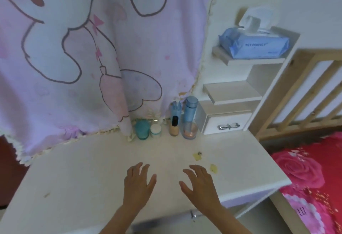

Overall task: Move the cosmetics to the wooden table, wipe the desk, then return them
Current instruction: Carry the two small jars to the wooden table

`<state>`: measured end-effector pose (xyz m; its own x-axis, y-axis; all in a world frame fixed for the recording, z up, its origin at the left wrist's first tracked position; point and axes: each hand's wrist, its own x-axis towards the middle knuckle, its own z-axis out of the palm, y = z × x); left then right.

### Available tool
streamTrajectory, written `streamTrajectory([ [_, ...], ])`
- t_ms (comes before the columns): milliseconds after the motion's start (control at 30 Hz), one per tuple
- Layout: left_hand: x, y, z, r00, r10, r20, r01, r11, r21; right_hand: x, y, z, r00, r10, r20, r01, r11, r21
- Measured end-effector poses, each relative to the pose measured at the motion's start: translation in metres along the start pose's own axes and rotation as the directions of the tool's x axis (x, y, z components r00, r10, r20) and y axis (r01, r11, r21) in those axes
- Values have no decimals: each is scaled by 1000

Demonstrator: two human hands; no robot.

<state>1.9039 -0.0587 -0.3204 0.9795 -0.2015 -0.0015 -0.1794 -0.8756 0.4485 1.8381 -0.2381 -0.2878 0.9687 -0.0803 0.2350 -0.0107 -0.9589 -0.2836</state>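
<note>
Your left hand (pixel 138 182) and right hand (pixel 199 183) hover over the white bench (pixel 83 174), fingers spread, grasping nothing; the cosmetics (pixel 174 126) stand along its back edge

The worktop (pixel 92 169) is creamy white, with two small yellow scraps (pixel 197 157) on it. The hanging cloth (pixel 148 48) is pale pink and lilac, printed with a white cartoon rabbit in dark outline and small pink bows. The big jar (pixel 142 129) is teal. The small jar (pixel 155 130) is white with a light blue band. The foundation bottle (pixel 174 127) is beige with a black cap. The tall bottle (pixel 190 109) is light blue. The wipes pack (pixel 255 45) is blue. The bed cover (pixel 305 169) is red with pink roses.
</note>
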Motion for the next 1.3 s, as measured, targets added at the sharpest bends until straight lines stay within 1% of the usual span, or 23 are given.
streamTrajectory([
  [67,36,-9,1,999,7,46,-9,999,41,31,-4,16,1000,15,2,-15,1000,0],
  [167,76,-19,3,996,27,81,-35,994,104,65,-11,38,993,59,106,-71,992,108],
  [267,101,-26,9,992,47,118,-65,987,147,78,0,55,978,67,196,-95,986,137],
  [333,115,-27,13,991,66,113,-82,986,147,84,12,59,961,62,269,-98,987,124],
  [433,139,-17,20,995,70,70,-78,990,116,102,30,60,931,17,365,-58,993,103],
  [633,188,5,24,999,16,32,-20,987,158,140,46,64,909,-42,415,-14,991,132],
  [733,206,1,21,999,-4,43,-6,974,225,158,49,68,903,-97,418,23,984,179],
  [933,195,-3,17,999,-36,25,29,974,223,193,34,87,889,-196,413,80,956,281],
  [1000,181,-1,14,999,-38,-14,40,968,247,205,23,97,888,-215,407,95,950,296],
  [1100,161,-1,14,996,10,-88,14,964,266,225,7,111,894,-192,404,103,968,230],
  [1167,150,-2,14,994,-1,-107,31,961,275,236,0,119,883,-179,434,124,980,153],
  [1233,140,-5,14,995,-43,-88,66,958,278,247,-5,126,849,-181,496,158,983,89],
  [1300,134,-6,10,996,-63,-67,80,955,287,253,-7,130,809,-180,559,173,983,66],
])
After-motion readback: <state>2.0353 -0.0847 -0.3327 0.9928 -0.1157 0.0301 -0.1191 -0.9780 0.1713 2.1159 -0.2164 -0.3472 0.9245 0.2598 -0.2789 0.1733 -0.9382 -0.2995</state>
